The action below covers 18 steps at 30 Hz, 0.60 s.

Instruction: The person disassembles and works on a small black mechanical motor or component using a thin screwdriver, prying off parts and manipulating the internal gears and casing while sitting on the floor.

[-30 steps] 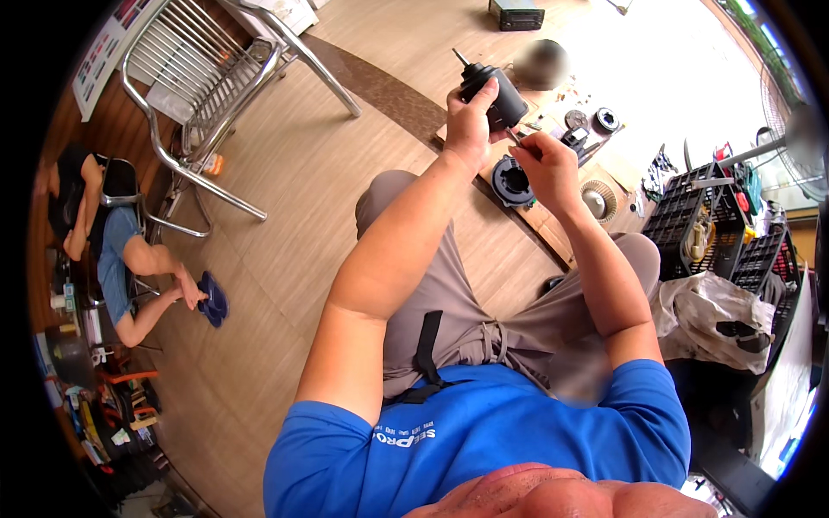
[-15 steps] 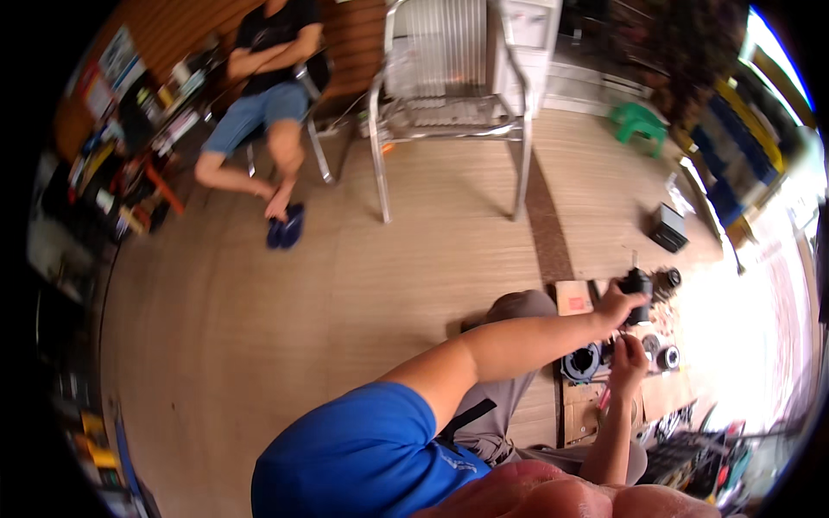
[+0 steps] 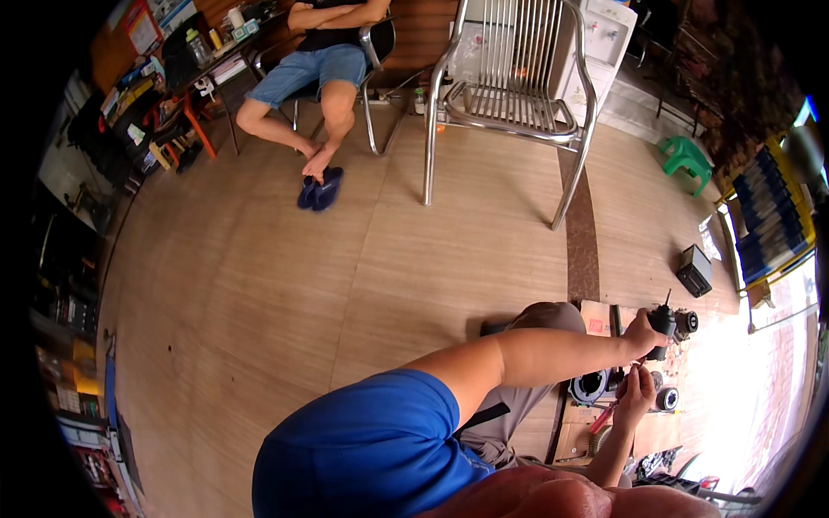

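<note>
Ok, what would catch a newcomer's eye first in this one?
The shiny metal chair stands out at the top, right of a seated person with crossed arms. A small green stool pops at the upper right. Lower right, the left hand grips a black cylindrical part, the right hand just below it.

Glare at right | floor (image 3: 250, 285) softly lit | left rim dim | edges bowed

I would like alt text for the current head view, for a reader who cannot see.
A person in a blue shirt holds a black cylindrical part in the left grip, the right grip close below, over cardboard bearing other parts. Beyond, a metal chair stands near a seated person with folded arms.
</note>
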Tool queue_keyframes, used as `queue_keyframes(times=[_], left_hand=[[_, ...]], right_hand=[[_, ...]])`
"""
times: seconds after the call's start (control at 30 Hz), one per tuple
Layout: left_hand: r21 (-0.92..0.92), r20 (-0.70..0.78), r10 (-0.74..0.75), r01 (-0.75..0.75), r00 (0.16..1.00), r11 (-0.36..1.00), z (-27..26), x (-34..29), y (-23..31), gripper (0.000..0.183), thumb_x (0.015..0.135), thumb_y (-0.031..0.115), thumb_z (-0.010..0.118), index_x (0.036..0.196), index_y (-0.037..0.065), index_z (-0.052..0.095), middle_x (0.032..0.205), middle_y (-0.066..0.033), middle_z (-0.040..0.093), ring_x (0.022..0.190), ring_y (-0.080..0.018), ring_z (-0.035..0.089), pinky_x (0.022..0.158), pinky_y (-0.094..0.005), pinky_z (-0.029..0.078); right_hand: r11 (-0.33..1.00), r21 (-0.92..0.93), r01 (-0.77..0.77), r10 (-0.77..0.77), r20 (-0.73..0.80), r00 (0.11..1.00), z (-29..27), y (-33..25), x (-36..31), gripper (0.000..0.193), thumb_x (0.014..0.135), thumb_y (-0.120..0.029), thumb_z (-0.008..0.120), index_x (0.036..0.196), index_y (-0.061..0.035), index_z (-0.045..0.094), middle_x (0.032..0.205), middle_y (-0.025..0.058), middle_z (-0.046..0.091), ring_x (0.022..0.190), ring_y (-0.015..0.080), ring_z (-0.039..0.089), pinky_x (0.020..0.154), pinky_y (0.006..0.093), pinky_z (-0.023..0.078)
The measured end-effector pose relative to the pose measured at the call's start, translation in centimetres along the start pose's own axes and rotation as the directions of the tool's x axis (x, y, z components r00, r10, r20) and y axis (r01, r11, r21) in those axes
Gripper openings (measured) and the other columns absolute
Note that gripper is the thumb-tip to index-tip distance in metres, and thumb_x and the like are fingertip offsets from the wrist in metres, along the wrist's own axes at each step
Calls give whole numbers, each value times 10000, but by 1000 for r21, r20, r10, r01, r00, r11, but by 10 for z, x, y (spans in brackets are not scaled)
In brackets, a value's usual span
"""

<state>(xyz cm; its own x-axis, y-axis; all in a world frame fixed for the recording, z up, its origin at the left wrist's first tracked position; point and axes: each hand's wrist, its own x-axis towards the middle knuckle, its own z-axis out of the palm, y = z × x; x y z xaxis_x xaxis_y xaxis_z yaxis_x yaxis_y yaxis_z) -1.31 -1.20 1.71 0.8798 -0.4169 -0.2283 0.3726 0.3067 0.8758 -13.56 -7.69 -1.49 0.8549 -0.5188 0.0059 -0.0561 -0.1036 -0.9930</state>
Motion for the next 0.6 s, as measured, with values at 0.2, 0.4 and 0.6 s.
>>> queue_keyframes(times=[0.2, 0.4, 0.6], left_hand=[[69, -68, 48, -43, 997, 997, 0, 2, -9, 666, 671, 168, 801, 1170, -26, 405, 1071, -240, 601, 958, -309, 626, 795, -367, 529], [97, -73, 5, 2, 997, 995, -2, -1, -3, 661, 669, 165, 790, 1162, -36, 399, 1075, -252, 595, 968, -337, 624, 804, -376, 521], [146, -53, -24, 31, 998, 989, -3, -4, -1, 663, 719, 208, 790, 1202, -31, 404, 1077, -233, 598, 999, -312, 614, 841, -372, 500]], right_hand=[[1000, -13, -1, 1, 9, 1000, 0, 8, -2, 162, 969, -143, 575, 1004, -2, 647, 564, -47, 472, 418, 16, 353, 386, 190, 238], [999, -37, 5, -4, 13, 1000, 2, 5, -1, 147, 965, -126, 570, 959, -1, 647, 576, -53, 486, 440, 8, 362, 397, 181, 242], [1000, 13, 2, -2, 27, 1000, 6, 3, -2, 135, 968, -123, 563, 949, -14, 641, 596, -59, 477, 448, 8, 352, 402, 179, 235]])
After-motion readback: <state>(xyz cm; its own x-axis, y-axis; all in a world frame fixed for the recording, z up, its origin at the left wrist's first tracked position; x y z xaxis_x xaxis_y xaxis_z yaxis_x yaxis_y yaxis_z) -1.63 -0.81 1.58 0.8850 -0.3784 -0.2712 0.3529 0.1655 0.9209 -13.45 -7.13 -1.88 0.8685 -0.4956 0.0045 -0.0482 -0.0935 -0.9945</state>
